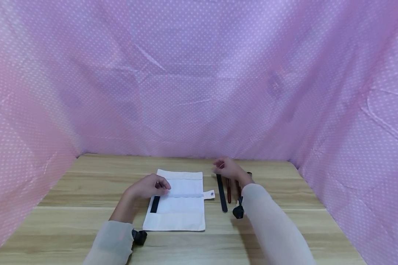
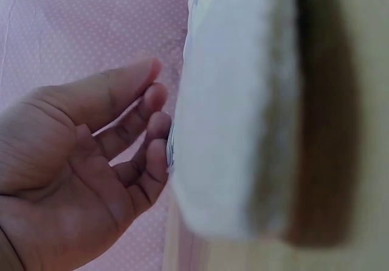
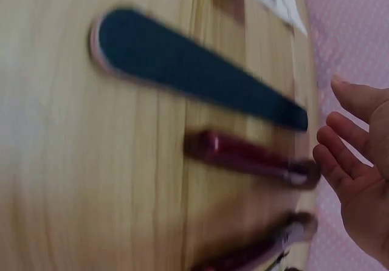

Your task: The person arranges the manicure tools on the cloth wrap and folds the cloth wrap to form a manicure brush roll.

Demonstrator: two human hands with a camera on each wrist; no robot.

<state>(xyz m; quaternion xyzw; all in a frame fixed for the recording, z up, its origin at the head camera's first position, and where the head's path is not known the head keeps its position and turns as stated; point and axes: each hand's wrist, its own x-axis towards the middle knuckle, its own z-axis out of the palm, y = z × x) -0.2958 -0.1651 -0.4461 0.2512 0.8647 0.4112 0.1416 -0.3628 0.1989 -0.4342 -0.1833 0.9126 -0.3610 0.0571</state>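
A white cloth roll-up pouch [image 1: 180,204] lies unrolled on the wooden table, a black tool [image 1: 154,204] tucked into its left pocket. My left hand [image 1: 150,187] rests on the pouch's left edge, fingers relaxed and touching the cloth [image 2: 237,113]. My right hand [image 1: 228,168] hovers with straight fingers over the far ends of a black nail file [image 1: 222,193] and two dark red tools [image 1: 229,191] lying right of the pouch. The right wrist view shows the file [image 3: 194,70] and red tools [image 3: 243,155] with my fingers [image 3: 349,155] just beyond them, holding nothing.
Pink dotted fabric [image 1: 199,81] walls in the table on the left, back and right. The pouch's snap tab [image 1: 209,194] sticks out toward the file. Black wrist camera mounts [image 1: 238,211] sit at each sleeve. Bare wood [image 1: 86,184] lies left of the pouch.
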